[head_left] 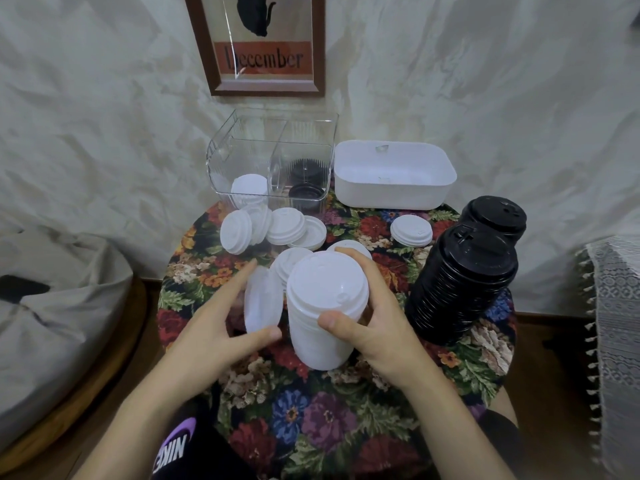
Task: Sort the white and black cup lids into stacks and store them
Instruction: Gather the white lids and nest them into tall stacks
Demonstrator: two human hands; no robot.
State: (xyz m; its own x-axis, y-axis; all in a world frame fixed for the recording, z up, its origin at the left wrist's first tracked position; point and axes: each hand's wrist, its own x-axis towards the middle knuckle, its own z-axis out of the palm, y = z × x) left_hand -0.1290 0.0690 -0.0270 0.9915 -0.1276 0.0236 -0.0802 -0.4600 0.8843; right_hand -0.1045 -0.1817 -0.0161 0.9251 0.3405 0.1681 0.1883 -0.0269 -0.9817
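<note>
A tall stack of white lids [322,317] stands on the flowered round table [311,427]. My right hand [377,327] grips its top from the right, thumb in front and fingers behind. My left hand [214,323] holds a single white lid [261,303] on edge between thumb and fingers, just left of the stack. More loose white lids [266,226] lie behind, and one white lid [411,230] sits alone to the right. Two tall stacks of black lids [460,289] [493,214] stand at the right.
A clear divided bin [273,157] at the back holds a few white lids on its left side and black lids on its right. A white tub [394,174] stands beside it. A lace-covered surface [613,323] is at the right, a cushion [52,306] at the left.
</note>
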